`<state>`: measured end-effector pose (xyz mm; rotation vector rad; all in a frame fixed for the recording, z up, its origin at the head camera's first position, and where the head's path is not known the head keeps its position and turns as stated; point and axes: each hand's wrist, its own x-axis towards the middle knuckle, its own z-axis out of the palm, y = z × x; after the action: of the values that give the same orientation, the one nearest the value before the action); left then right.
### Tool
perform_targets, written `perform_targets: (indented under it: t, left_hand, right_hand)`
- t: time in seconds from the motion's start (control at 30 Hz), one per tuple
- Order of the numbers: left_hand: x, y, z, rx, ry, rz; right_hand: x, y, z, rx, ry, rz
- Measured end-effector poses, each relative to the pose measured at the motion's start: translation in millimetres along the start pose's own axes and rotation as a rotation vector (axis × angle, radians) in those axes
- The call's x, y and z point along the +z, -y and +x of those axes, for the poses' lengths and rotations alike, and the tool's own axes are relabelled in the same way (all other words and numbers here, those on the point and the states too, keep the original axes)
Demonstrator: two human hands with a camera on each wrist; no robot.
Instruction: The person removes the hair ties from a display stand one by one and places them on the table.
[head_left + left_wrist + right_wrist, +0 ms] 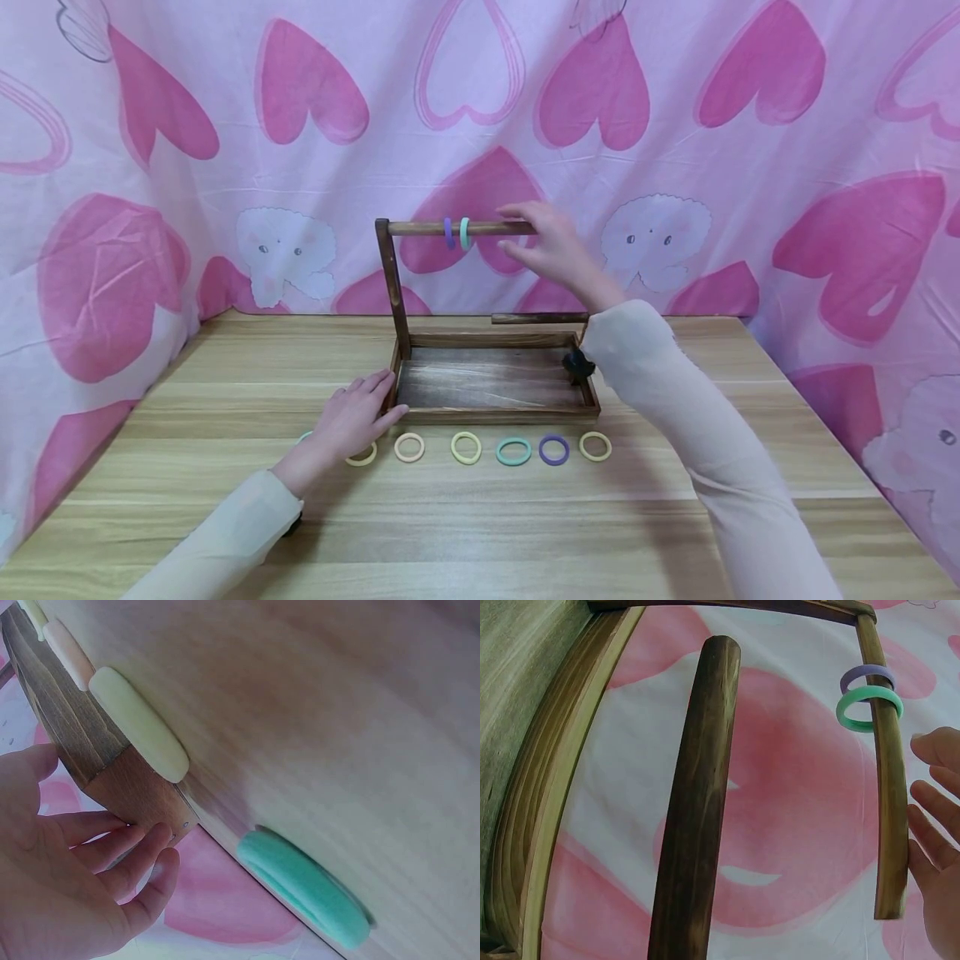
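A wooden stand has an upper bar [416, 227] carrying a purple hair tie [448, 233] and a mint-green one [465, 234]. My right hand [555, 250] is at the free right end of that bar, thumb and fingers extended around it without curling. In the right wrist view the fingertips [921, 817] lie right beside the bar, short of the mint hair tie [847, 720]. At the stand's tray [487, 414], my left hand [356, 417] rests against the left end with its fingers spread, holding nothing. The left wrist view shows a pale yellow hair tie [140, 724] by the tray corner.
Along the tray's front lies a row of several hair ties, among them a pink one [409, 460], a green one [513, 464] and a purple one [554, 464]. Another green one [304, 889] lies at the far left. A lower bar [525, 318] crosses behind the tray.
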<state>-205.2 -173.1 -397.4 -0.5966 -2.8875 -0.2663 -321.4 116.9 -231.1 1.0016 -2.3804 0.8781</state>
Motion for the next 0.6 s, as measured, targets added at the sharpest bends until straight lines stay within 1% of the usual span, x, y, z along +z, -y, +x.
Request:
perform_targets:
  t: [0.23, 0.33, 0.6]
  left_hand:
    - [1.0, 0.3, 0.1, 0.005, -0.024, -0.01]
    - [0.7, 0.2, 0.2, 0.003, -0.017, -0.012]
    - [0.9, 1.1, 1.1, -0.01, 0.014, -0.014]
  right_hand:
    - [5.9, 3.7, 9.8, 0.013, 0.027, -0.048]
    - [8.5, 4.3, 13.6, 0.014, 0.038, -0.055]
    - [15.3, 8.9, 22.7, 0.0, 0.11, -0.068]
